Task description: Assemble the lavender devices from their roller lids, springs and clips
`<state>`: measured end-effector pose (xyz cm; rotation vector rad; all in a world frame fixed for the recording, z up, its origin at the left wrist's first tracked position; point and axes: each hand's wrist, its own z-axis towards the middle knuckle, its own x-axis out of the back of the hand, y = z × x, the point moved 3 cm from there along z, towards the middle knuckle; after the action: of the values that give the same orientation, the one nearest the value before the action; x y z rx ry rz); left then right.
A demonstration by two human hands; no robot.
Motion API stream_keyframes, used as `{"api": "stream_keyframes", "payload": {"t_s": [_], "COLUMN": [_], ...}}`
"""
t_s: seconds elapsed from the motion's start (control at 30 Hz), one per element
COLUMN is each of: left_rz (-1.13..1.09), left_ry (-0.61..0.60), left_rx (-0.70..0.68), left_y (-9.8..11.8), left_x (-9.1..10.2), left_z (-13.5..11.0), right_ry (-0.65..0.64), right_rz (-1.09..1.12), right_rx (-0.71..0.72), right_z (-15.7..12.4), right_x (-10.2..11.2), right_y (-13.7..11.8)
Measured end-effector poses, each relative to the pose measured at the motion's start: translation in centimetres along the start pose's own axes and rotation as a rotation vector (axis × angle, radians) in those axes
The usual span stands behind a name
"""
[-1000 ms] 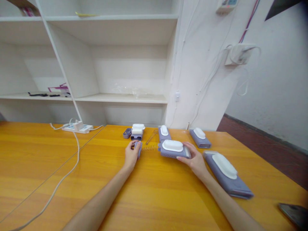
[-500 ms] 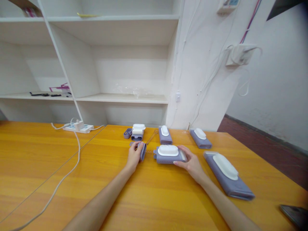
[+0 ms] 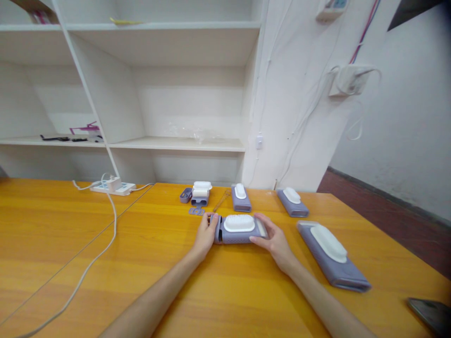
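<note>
My right hand (image 3: pixel 273 239) grips the right end of a purple-grey case (image 3: pixel 234 237) with a white bristled brush (image 3: pixel 239 223) on its top. At the case's left end, my left hand (image 3: pixel 207 234) is closed on a purple-grey end cap (image 3: pixel 217 229). Cap and case meet closely, with a narrow dark gap showing between them. Beyond my left hand lie a flat purple-grey piece with loops (image 3: pixel 196 211) and a coiled brown spring (image 3: pixel 221 201).
Similar cases with white tops stand at the back (image 3: pixel 241 199), the back right (image 3: pixel 293 203) and the right (image 3: pixel 333 256). A smaller unit (image 3: pixel 200 194) sits beside a purple-grey tray (image 3: pixel 185 195). A power strip (image 3: pixel 112 186) lies left; a phone (image 3: pixel 430 314) lies at front right.
My left hand has moved right with the end cap, bringing it up to the case's left end. The case has shifted slightly left. The flat looped piece is now uncovered.
</note>
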<state>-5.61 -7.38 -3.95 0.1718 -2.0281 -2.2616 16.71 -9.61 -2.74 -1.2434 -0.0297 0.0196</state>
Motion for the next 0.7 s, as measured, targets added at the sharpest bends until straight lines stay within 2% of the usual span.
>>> {"api": "stream_keyframes", "payload": {"t_s": [0.1,0.2,0.33,0.4,0.57,0.7], "left_rz": [0.025,0.030,0.034,0.026,-0.039,-0.072], "left_ry": [0.050,0.022,-0.002,0.003,0.016,0.004], "left_rx": [-0.036,-0.047,-0.089,-0.098,0.028,0.043], "left_y": [-0.1,-0.1,0.2,0.3,0.3,0.5], "left_x": [0.3,0.3,0.2,0.2,0.0,-0.3], "left_z": [0.4,0.5,0.4,0.3,-0.1,-0.4], "right_ry": [0.052,0.117,0.012,0.028,0.207,0.262], "right_rz": [0.234,0.389,0.515,0.528,0.534,0.552], "right_rx": [-0.121,-0.197,-0.313,-0.373,-0.353,-0.331], "right_z": [-0.4,-0.8,-1.2,-1.4,-1.2,-0.9], "right_x": [-0.8,-1.4,-2.4,-2.5,-1.9,-1.3], "right_y": [0.4,0.4,0.1,0.2,0.8,1.0]}}
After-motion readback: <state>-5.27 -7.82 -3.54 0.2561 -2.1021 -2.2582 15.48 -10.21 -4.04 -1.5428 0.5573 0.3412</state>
